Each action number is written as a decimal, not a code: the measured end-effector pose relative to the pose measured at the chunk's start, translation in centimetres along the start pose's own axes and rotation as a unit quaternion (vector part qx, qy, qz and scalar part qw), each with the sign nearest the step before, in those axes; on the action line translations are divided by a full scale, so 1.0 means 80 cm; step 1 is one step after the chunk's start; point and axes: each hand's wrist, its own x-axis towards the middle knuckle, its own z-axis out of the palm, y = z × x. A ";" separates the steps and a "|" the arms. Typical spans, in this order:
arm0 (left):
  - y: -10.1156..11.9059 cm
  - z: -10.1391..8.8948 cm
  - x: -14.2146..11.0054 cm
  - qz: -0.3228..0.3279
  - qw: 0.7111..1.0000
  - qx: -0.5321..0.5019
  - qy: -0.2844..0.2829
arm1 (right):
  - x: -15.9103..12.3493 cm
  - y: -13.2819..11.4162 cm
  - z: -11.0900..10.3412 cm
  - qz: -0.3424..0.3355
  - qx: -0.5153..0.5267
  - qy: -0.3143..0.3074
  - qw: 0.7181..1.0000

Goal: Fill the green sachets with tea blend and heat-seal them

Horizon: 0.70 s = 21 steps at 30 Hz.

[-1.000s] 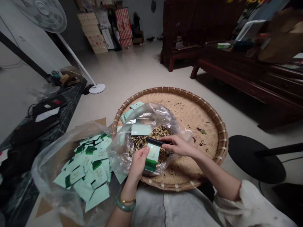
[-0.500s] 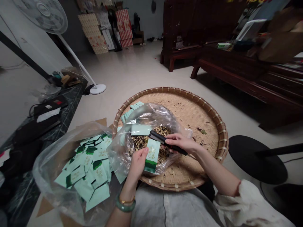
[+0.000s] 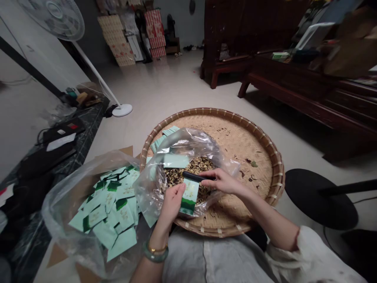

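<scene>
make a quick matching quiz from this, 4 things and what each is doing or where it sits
1 left hand
2 right hand
3 dried leaf mix
4 pile of pale green packets

A in a clear plastic bag on a round bamboo tray
B in a second plastic bag left of the tray
C gripping a black tool
D holding a green packet

1-D; 2-C; 3-A; 4-B

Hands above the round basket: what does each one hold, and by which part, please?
The left hand holds a mint-green sachet by its side edge. The right hand holds a slim black clamp-like tool by its rear end.
</scene>
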 end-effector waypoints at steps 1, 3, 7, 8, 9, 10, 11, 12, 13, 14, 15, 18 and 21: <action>0.000 0.000 0.000 0.000 1.000 -0.001 0.001 | 0.000 0.000 0.000 0.003 0.010 -0.004 1.000; -0.001 0.000 0.001 -0.002 1.000 -0.007 0.001 | 0.000 0.000 -0.001 0.022 0.034 -0.020 0.999; -0.001 -0.001 -0.001 -0.008 1.000 -0.025 -0.009 | -0.001 -0.002 -0.006 0.066 0.096 -0.054 0.992; -0.001 -0.001 -0.002 -0.008 1.000 -0.028 -0.011 | -0.002 -0.002 -0.007 0.070 0.104 -0.059 0.990; -0.001 -0.001 -0.002 -0.008 0.999 -0.030 -0.012 | -0.002 -0.002 -0.008 0.072 0.110 -0.063 0.989; -0.001 0.000 -0.003 -0.008 0.999 -0.032 -0.011 | -0.002 -0.001 -0.008 0.073 0.113 -0.067 0.989; 0.000 0.000 -0.003 -0.007 0.999 -0.033 -0.008 | -0.002 -0.001 -0.008 0.075 0.116 -0.070 0.988; 0.000 0.001 -0.003 -0.007 0.999 -0.032 -0.004 | -0.002 -0.001 -0.008 0.076 0.118 -0.072 0.988; 0.000 0.001 -0.003 -0.006 1.000 -0.031 0.000 | -0.003 0.000 -0.007 0.077 0.120 -0.072 0.987; 0.001 0.002 -0.002 -0.005 1.000 -0.029 0.002 | -0.004 0.000 -0.006 0.077 0.121 -0.073 0.987; 0.002 0.002 -0.002 -0.003 1.000 -0.027 0.003 | -0.004 -0.001 -0.005 0.077 0.121 -0.074 0.987; 0.004 0.001 -0.002 0.002 1.000 -0.011 0.007 | -0.006 -0.003 -0.005 0.080 0.114 -0.069 0.988; 0.005 -0.002 -0.003 0.003 1.000 0.000 0.027 | -0.002 0.000 -0.013 0.074 0.050 -0.017 0.996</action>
